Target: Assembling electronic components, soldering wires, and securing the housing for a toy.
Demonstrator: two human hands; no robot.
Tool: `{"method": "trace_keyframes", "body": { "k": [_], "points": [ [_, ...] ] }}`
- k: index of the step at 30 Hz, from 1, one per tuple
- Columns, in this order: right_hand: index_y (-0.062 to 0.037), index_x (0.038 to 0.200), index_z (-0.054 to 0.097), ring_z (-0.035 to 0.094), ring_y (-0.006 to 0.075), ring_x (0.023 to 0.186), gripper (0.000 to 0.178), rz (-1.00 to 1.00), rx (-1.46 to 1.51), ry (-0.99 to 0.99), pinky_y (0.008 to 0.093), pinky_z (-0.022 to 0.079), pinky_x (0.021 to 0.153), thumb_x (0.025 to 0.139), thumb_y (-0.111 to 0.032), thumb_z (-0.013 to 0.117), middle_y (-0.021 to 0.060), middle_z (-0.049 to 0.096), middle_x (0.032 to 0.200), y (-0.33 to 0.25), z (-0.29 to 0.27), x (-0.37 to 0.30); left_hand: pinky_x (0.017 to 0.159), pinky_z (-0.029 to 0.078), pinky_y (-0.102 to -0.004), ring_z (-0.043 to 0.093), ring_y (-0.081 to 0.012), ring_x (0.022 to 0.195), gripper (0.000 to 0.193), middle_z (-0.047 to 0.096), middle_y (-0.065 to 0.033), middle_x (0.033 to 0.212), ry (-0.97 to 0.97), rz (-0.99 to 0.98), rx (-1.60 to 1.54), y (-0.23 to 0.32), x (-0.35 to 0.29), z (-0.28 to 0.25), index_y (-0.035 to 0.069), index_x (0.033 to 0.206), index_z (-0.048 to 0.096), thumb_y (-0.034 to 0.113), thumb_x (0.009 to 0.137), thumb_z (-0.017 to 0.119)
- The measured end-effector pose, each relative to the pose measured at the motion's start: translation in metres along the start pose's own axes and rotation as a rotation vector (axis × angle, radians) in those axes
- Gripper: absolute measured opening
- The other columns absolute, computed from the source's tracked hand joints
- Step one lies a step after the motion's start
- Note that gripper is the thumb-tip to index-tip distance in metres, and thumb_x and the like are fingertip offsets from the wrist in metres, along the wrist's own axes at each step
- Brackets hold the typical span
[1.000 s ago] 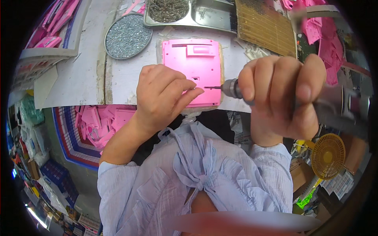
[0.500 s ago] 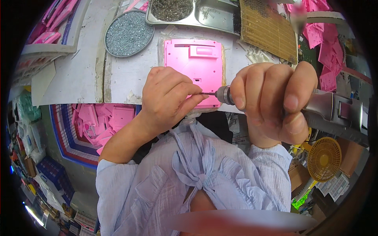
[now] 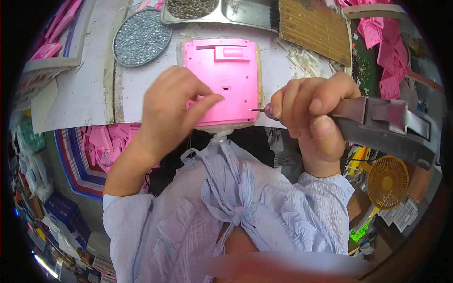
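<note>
Left hand (image 3: 171, 106) bent over pink panel (image 3: 214, 70), pinch unclear; right hand (image 3: 314, 108) wrapped round grey driver (image 3: 384, 132). Panel flat, small-holed.

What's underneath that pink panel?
Plastic wrapping shows along the edges of the pink panel, with a tan rim on the right. Whatever lies beneath the middle is covered by the panel; the left hand hides part of the left edge.

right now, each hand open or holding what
Left hand: fingers curled by the flat pink plastic panel, grip unclear.
Right hand: closed around a dark grey driver.
</note>
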State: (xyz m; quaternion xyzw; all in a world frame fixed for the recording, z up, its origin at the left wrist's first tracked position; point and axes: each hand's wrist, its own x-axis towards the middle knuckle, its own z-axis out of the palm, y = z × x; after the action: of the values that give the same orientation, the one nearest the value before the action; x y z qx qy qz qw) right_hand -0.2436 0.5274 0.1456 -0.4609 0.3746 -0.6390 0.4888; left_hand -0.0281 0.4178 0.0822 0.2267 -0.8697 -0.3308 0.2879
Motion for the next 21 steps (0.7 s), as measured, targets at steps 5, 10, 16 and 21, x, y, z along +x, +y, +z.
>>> {"method": "trace_keyframes", "body": {
  "k": [5, 10, 16, 21],
  "points": [
    [-0.0023, 0.107, 0.051, 0.06, 0.0202, 0.079, 0.021, -0.012, 0.074, -0.038, 0.0375, 0.052, 0.08, 0.094, -0.004, 0.068, 0.0122, 0.062, 0.086, 0.014, -0.016, -0.037, 0.066, 0.042, -0.042, 0.054, -0.0309, 0.072, 0.022, 0.056, -0.0086, 0.076, -0.041, 0.011, 0.073, -0.01, -0.006, 0.011, 0.005, 0.077, 0.058, 0.013, 0.085, 0.077],
    [-0.0093, 0.097, 0.053, 0.054, 0.0165, 0.061, 0.027, -0.005, -0.061, 0.012, 0.0386, 0.052, 0.07, 0.093, -0.023, 0.076, 0.003, 0.054, 0.068, 0.024, -0.009, -0.043, 0.084, 0.048, -0.0437, 0.063, -0.0326, 0.094, 0.016, 0.067, -0.0111, 0.101, 0.003, 0.184, -0.014, -0.011, 0.002, 0.033, 0.004, 0.087, 0.058, 0.01, 0.086, 0.073],
    [-0.0099, 0.088, 0.053, 0.055, 0.019, 0.053, 0.026, -0.138, -0.275, -0.076, 0.0372, 0.053, 0.058, 0.09, -0.016, 0.078, 0.0047, 0.055, 0.061, 0.039, -0.004, -0.042, 0.11, 0.044, -0.0488, 0.062, -0.0293, 0.125, 0.014, 0.069, -0.0107, 0.123, -0.121, 0.185, 0.132, -0.017, -0.009, 0.034, 0.004, 0.094, 0.061, 0.01, 0.088, 0.071],
    [-0.0073, 0.083, 0.052, 0.053, 0.0193, 0.05, 0.03, -0.161, -0.05, -0.188, 0.0353, 0.049, 0.051, 0.093, -0.021, 0.077, 0.004, 0.053, 0.059, 0.022, -0.01, -0.012, 0.112, 0.042, -0.0503, 0.061, -0.0304, 0.128, 0.012, 0.069, -0.0122, 0.128, -0.117, 0.141, 0.084, -0.021, -0.011, 0.039, 0.003, 0.089, 0.059, 0.009, 0.09, 0.07]
  ]
}}
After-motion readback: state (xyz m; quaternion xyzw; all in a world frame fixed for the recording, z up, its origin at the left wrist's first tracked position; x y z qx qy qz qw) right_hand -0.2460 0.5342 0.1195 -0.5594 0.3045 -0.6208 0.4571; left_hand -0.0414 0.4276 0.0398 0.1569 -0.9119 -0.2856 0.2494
